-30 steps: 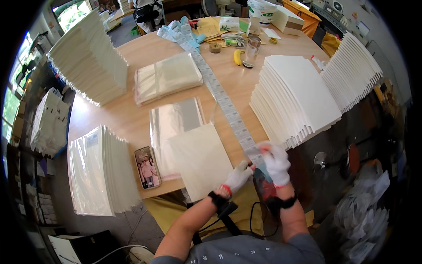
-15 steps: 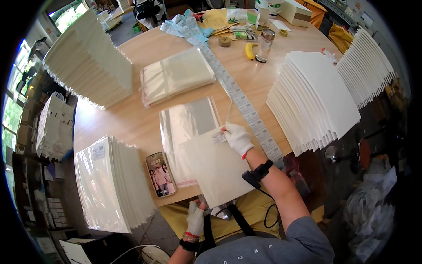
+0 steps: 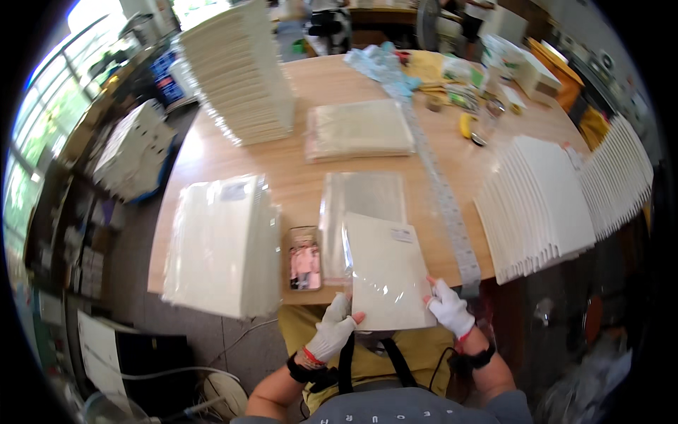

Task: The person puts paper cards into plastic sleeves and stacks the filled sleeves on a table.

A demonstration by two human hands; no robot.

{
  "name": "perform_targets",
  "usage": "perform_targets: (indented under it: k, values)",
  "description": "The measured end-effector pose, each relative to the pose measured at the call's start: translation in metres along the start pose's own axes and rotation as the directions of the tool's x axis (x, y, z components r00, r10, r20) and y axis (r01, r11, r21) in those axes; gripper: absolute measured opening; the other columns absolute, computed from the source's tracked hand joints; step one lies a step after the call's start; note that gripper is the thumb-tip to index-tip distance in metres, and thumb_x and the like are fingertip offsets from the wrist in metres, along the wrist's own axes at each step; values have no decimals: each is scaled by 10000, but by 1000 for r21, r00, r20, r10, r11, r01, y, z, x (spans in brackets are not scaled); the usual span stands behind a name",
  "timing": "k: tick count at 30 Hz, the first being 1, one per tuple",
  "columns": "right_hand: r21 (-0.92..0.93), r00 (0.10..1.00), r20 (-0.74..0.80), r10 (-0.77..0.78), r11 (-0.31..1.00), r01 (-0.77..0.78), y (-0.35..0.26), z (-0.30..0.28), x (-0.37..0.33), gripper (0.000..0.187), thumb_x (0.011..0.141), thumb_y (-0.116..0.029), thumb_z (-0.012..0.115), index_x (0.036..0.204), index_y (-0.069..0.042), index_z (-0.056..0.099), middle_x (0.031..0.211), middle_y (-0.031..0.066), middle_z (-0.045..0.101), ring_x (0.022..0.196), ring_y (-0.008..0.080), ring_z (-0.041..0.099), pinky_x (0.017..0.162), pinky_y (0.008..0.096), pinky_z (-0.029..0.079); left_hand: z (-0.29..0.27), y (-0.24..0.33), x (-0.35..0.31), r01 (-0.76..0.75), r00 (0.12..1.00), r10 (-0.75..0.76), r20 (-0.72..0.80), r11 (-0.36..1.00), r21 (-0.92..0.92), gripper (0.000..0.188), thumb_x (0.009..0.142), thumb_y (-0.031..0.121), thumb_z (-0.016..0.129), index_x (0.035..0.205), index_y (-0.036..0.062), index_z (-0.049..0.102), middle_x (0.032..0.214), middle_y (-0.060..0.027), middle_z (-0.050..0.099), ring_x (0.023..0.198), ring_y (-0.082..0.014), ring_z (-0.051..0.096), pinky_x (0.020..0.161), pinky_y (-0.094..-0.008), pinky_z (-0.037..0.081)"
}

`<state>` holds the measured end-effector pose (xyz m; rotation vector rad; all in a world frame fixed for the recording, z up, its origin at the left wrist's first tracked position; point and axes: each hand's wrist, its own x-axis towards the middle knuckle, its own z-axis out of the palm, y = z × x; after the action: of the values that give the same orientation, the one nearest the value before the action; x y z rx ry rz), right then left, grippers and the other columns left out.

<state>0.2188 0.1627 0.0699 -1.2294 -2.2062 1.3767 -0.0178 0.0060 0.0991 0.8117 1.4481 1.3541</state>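
A flat white pad in a clear plastic sleeve (image 3: 387, 272) lies at the table's near edge, with a small label near its top right corner. My left hand (image 3: 332, 333), in a white glove, grips its lower left corner. My right hand (image 3: 449, 309), also gloved, holds its lower right edge. Under and behind it lies a pile of empty clear sleeves (image 3: 361, 206). A long strip of stickers (image 3: 442, 199) runs down the table to just right of my right hand.
A phone (image 3: 304, 258) lies left of the pad. A stack of bagged pads (image 3: 220, 247) stands at the left, fanned white pads (image 3: 540, 205) at the right, a tall stack (image 3: 240, 71) at the back left. Another flat pile (image 3: 359, 128) and clutter sit further back.
A second ago both hands were at the sticker strip's end. Then my right hand pressed on the pad's top corner. Now both hands hold the pad's near corners.
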Motion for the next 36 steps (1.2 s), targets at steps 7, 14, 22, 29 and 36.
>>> perform_targets:
  k: [7,14,22,29,36]
  values:
    - [468,921,-16,-390,811,352,-164,74,35,414,850,-19,527,1256,42,479,778,-7,489,767,72,573,642,206,438,-134,104,-92,-157,771,572,-280,597,787,529,816,16,663,1297,-37,449,1141,-144,566,1062,-190,553,884,-293,475]
    - [731,838,196,-509,645,221,-248,193,98,386,859,-126,584,1168,101,537,817,77,633,767,138,606,766,242,479,-267,136,-68,291,817,136,-560,742,604,491,905,245,527,1320,3,423,1104,-96,582,1003,-171,542,860,-278,432]
    - [121,932,316,-179,982,148,-263,191,107,1010,781,-519,550,1421,85,56,1228,302,500,1135,375,517,959,335,382,-328,91,-69,107,902,-84,-424,994,31,635,885,268,552,1405,-5,310,1258,-110,500,1051,-155,520,864,-235,419]
    - [189,867,461,-186,976,109,-264,196,125,1019,793,-553,495,1400,128,42,1116,323,556,1082,381,551,888,335,420,-323,95,-73,131,915,-115,-386,991,14,620,909,258,524,1417,-6,285,1236,-113,512,1028,-154,534,845,-245,439]
    - [176,863,-9,-504,849,498,-252,200,116,975,840,-465,556,1397,136,28,1394,321,292,1328,385,283,1085,352,243,-284,137,-76,157,910,93,-404,825,542,613,868,146,527,1437,94,305,1323,-135,466,1140,-191,482,956,-257,362]
